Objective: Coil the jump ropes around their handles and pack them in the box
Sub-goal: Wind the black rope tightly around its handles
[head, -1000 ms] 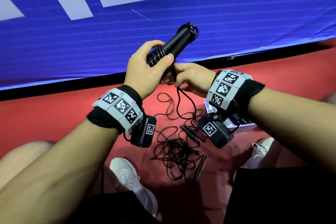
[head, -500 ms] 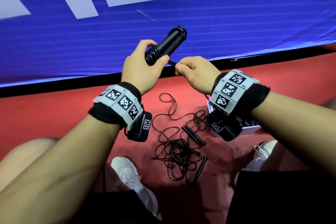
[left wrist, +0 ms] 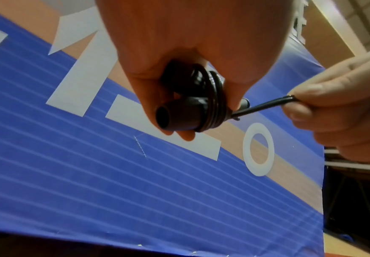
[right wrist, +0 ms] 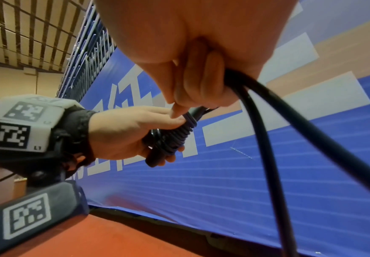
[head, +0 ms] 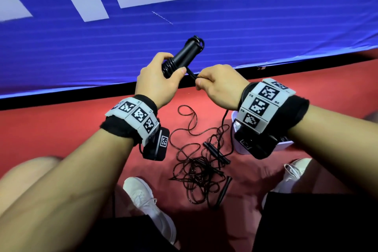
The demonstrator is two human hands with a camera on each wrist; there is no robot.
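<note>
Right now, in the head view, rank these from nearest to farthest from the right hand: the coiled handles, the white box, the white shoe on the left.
1. Coiled handles, gripped by the left hand, just left of the right hand.
2. White box, on the red floor under the right wrist.
3. White shoe, lower left, by the rope tangle.

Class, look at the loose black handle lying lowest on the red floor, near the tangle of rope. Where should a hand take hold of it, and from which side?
Probably the middle of the loose handle, from above and from the right. It lies flat and slim on the red floor, so fingers pinch across its width. The tangled rope crowds its left side; the right is bare.
</note>
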